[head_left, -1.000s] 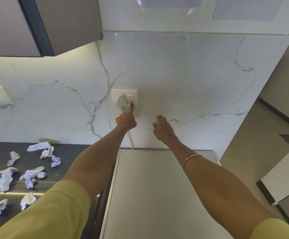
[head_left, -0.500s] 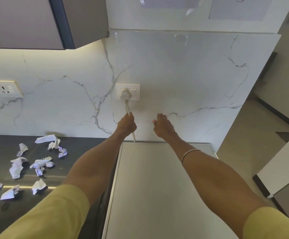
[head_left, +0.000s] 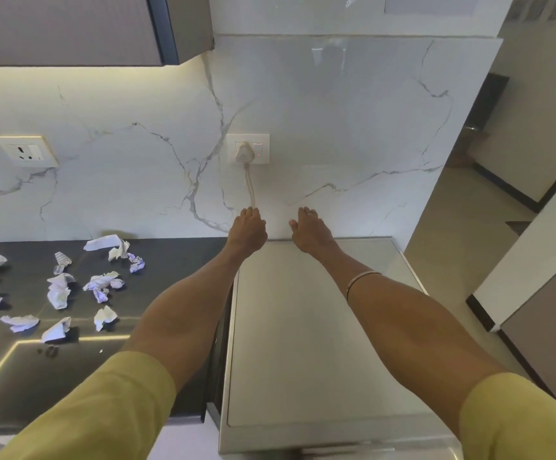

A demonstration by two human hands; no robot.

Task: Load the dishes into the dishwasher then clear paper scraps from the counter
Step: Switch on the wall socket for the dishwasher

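The dishwasher's flat grey top [head_left: 303,343] fills the middle of the head view, its door out of sight below. Both my arms reach over it toward the marble wall. My left hand [head_left: 246,230] hovers at the back left corner, fingers loosely bent, just under the white cable [head_left: 249,187] that hangs from the plug [head_left: 244,151]. My right hand [head_left: 310,230] hangs beside it with relaxed fingers and holds nothing. Several crumpled paper scraps [head_left: 59,288] lie on the dark counter [head_left: 170,260] to the left. No dishes are visible.
A second wall socket [head_left: 26,151] sits at the left under an upper cabinet [head_left: 71,28]. The switch by the plug shows a small red light [head_left: 258,156]. A passage with pale floor [head_left: 452,210] opens on the right, beside low cabinets.
My left hand has dropped from the switch at the socket down to the back of the dishwasher top. My right hand has lowered with it. A red light now shows at the switch.
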